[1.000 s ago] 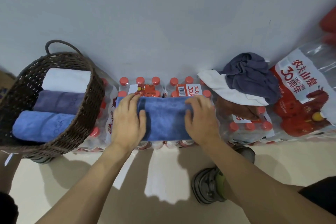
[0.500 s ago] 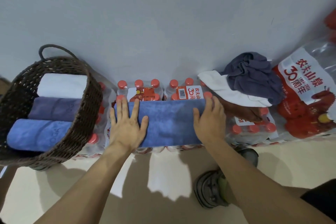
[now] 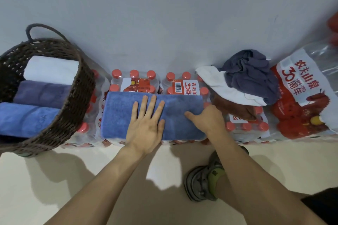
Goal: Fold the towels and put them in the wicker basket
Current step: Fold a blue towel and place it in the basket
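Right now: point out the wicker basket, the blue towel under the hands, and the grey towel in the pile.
wicker basket (image 3: 80, 95), head view, woven right wall.
blue towel (image 3: 118, 113), head view, bare left part.
grey towel (image 3: 247, 73), head view, crumpled middle.

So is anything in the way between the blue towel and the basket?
Nothing visible blocks it. The folded blue towel lies under the left hand, with the wicker basket right beside it. Only the basket's rim needs lifting over; three towels already lie inside.
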`<state>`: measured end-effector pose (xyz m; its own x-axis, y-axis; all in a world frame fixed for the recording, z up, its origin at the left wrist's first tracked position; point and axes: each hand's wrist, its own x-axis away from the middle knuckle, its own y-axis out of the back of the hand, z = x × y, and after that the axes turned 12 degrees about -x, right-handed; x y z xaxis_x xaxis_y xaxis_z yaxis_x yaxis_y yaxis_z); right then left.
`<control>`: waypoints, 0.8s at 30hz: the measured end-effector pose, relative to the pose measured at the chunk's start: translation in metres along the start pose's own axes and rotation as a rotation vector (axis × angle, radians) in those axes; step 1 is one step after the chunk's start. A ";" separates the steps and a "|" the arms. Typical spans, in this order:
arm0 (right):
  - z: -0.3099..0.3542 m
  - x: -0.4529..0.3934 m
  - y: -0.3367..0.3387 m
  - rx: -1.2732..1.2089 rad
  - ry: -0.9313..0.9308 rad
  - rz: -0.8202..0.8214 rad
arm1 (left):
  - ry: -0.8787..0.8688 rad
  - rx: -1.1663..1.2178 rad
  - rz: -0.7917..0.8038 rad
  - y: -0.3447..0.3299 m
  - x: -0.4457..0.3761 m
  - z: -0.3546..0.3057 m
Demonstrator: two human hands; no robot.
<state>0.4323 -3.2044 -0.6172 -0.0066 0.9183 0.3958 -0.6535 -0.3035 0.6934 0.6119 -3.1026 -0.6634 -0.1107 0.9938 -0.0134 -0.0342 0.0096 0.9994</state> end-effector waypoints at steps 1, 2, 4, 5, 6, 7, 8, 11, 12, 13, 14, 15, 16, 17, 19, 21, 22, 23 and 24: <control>0.000 0.000 0.002 -0.016 -0.007 0.027 | -0.007 -0.025 0.017 -0.001 -0.001 -0.001; -0.001 0.000 0.004 -0.037 -0.016 0.046 | -0.008 -0.038 0.025 -0.001 -0.002 -0.001; -0.001 0.001 0.005 -0.096 -0.004 0.061 | -0.002 -0.053 0.026 -0.003 -0.005 -0.002; -0.001 0.001 0.005 -0.129 0.016 0.061 | 0.001 -0.050 0.027 -0.002 -0.004 -0.002; 0.001 0.000 0.005 -0.159 0.040 0.057 | 0.003 -0.042 0.028 -0.002 -0.004 -0.002; 0.003 -0.001 0.005 -0.199 0.064 0.054 | 0.008 -0.032 0.033 -0.001 -0.004 -0.002; 0.006 -0.001 0.005 -0.250 0.084 0.054 | 0.014 -0.025 0.043 0.001 -0.004 -0.003; 0.007 -0.005 0.006 -0.378 0.110 0.037 | 0.049 0.073 0.024 0.005 -0.006 -0.007; 0.004 -0.006 0.007 -0.379 0.121 0.012 | 0.075 0.167 -0.004 0.007 -0.006 -0.009; 0.000 -0.008 0.008 -0.371 0.127 -0.018 | 0.106 0.280 -0.044 0.010 -0.006 -0.010; -0.004 -0.009 0.011 -0.371 0.123 -0.047 | 0.132 0.375 -0.084 0.012 -0.006 -0.012; -0.009 -0.010 0.016 -0.386 0.105 -0.078 | 0.148 0.414 -0.113 0.013 -0.006 -0.014; -0.014 -0.012 0.021 -0.416 0.082 -0.113 | 0.152 0.379 -0.119 0.013 -0.005 -0.016; -0.020 -0.015 0.028 -0.454 0.062 -0.147 | 0.146 0.308 -0.101 0.013 -0.005 -0.019; -0.029 -0.019 0.041 -0.518 0.038 -0.181 | 0.116 0.171 -0.030 0.010 -0.006 -0.024; -0.034 -0.020 0.051 -0.513 0.043 -0.161 | 0.086 0.128 0.024 0.009 -0.008 -0.027; -0.034 -0.020 0.055 -0.488 0.058 -0.151 | 0.082 0.134 0.047 0.009 -0.011 -0.028; -0.031 -0.020 0.058 -0.466 0.075 -0.152 | 0.083 0.162 0.056 0.011 -0.014 -0.027; -0.025 -0.019 0.059 -0.456 0.093 -0.165 | 0.092 0.225 0.052 0.015 -0.016 -0.026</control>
<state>0.3745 -3.2334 -0.5990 0.0713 0.9699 0.2329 -0.9160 -0.0287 0.4001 0.5873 -3.1214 -0.6488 -0.1968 0.9794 0.0458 0.1953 -0.0066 0.9807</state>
